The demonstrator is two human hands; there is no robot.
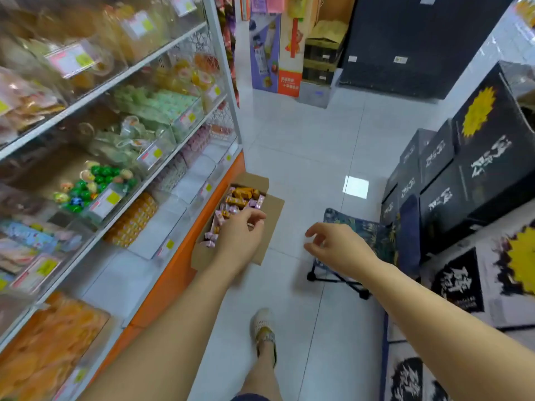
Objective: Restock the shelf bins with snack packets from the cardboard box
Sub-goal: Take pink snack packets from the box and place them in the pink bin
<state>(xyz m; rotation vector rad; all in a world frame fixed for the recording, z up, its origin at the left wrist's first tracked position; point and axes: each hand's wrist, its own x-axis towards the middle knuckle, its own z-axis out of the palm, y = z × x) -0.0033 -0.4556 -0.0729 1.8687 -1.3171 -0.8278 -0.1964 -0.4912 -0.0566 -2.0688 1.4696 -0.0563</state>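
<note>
Cardboard box [274, 211] against orange shelf base [179, 264]; stool [357, 230] near; left hand [240, 235], right hand [339, 245] loosely curled, empty.

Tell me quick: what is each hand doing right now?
Left hand: open, loosely curled over the cardboard box, holding nothing.
Right hand: open, empty, in mid-air.

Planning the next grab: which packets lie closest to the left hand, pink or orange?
The pink packets: they lie at the box's near end beside the left hand; the orange packets sit at the far end.
</note>
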